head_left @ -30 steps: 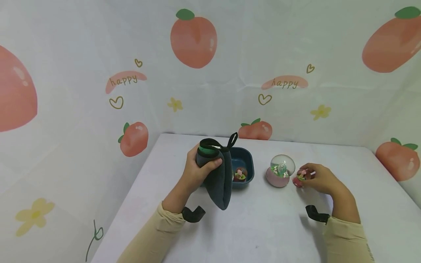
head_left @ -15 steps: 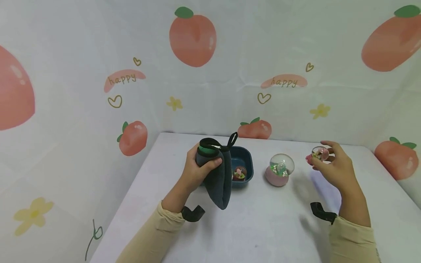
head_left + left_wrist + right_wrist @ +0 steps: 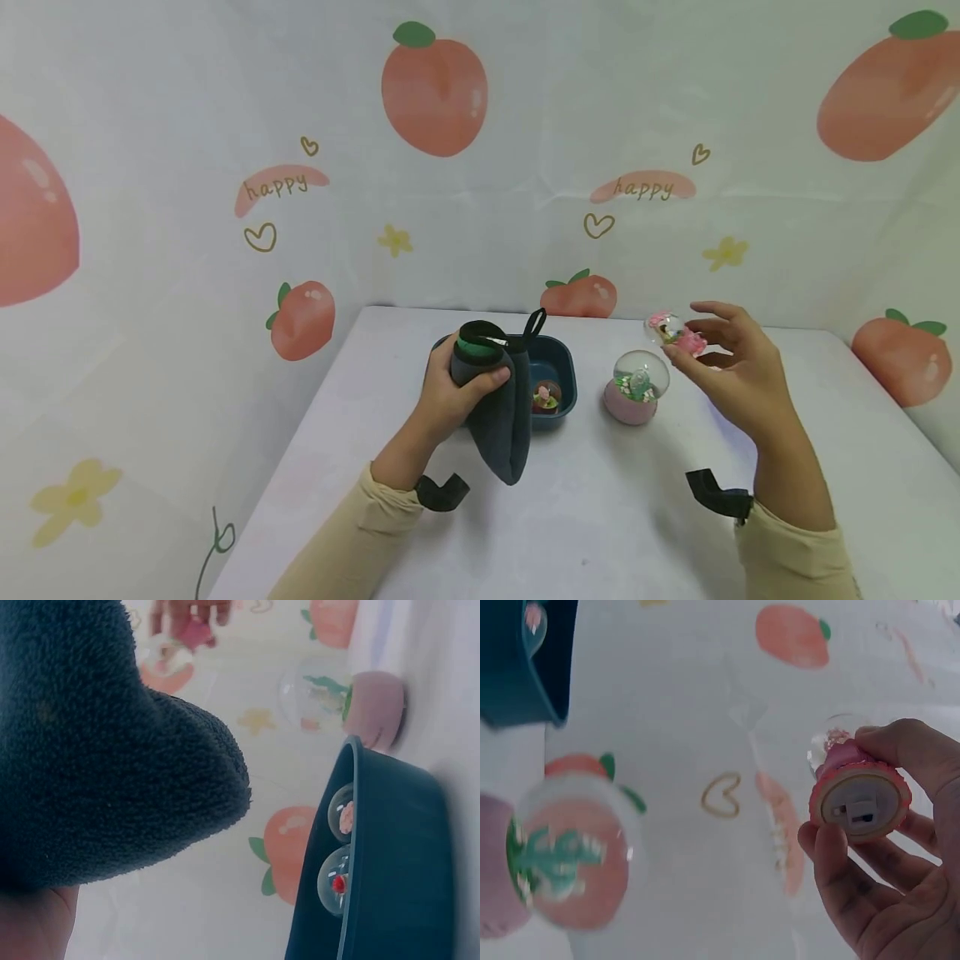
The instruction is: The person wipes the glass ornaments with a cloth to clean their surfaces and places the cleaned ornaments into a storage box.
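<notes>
My left hand (image 3: 442, 393) grips a folded dark teal cloth (image 3: 501, 433) with black edging and a hanging loop. Something green shows inside its top fold. In the left wrist view the cloth's surface looks fuzzy. My right hand (image 3: 746, 375) pinches a small pink snow globe (image 3: 678, 335) between thumb and fingers, raised off the table and tipped with its dome to the left. Its round base (image 3: 861, 804) faces the right wrist camera, showing a small switch underneath. Just below and left of it, a larger snow globe (image 3: 633, 390) with a pink base stands upright on the table.
A dark blue bin (image 3: 572, 375) stands behind the cloth, partly hidden by it. Inside sit small snow globes, one with a pink figure (image 3: 345, 816) and one with a red figure (image 3: 339, 883). A white, peach-printed backdrop (image 3: 517, 242) rises behind the white table (image 3: 585, 517).
My right hand has lifted the small snow globe from beside the larger one, then swung it leftward and tipped its dome over. The left hand and cloth stay nearly still.
</notes>
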Motion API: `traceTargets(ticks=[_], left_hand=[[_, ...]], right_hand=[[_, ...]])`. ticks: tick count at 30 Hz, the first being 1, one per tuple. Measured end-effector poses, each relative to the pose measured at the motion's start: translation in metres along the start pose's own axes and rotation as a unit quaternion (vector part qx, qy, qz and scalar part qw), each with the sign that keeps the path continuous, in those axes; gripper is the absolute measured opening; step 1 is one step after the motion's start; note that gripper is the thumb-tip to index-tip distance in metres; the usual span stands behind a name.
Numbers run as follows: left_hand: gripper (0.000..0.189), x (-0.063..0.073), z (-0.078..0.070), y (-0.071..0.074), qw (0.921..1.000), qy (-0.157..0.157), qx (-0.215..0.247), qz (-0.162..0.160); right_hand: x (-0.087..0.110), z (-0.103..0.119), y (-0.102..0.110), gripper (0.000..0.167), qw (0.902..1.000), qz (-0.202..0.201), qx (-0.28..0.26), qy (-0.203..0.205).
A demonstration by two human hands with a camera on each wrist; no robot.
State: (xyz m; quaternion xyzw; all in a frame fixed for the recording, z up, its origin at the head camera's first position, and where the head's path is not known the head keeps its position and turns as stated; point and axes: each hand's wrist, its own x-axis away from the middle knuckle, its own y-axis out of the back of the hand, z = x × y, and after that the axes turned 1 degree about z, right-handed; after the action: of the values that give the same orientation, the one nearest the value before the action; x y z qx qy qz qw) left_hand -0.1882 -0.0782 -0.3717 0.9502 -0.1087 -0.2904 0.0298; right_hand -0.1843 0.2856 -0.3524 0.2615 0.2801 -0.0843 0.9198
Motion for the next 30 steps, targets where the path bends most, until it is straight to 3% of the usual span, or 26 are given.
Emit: traceTargets(ticks=[8, 17, 22, 30], left_hand=[[0.062, 0.001, 0.0, -0.002, 0.9999, 0.001, -0.006, 0.01], [0.065, 0.002, 0.002, -0.006, 0.9995, -0.001, -0.004, 0.03], [0.059, 0.003, 0.003, -0.008, 0.9989, -0.012, -0.002, 0.044], [0.057, 0.005, 0.006, -0.012, 0.9981, -0.011, 0.001, 0.06]], right_hand=[[0.007, 0.035, -0.032, 0.058, 0.9873, 0.041, -0.073, 0.136], [0.017, 0.056, -0.073, 0.057, 0.9576, 0.082, -0.127, 0.245], [0.021, 0.06, -0.087, 0.057, 0.9473, 0.098, -0.143, 0.27], [0.025, 0.063, -0.099, 0.053, 0.9394, 0.097, -0.156, 0.29]])
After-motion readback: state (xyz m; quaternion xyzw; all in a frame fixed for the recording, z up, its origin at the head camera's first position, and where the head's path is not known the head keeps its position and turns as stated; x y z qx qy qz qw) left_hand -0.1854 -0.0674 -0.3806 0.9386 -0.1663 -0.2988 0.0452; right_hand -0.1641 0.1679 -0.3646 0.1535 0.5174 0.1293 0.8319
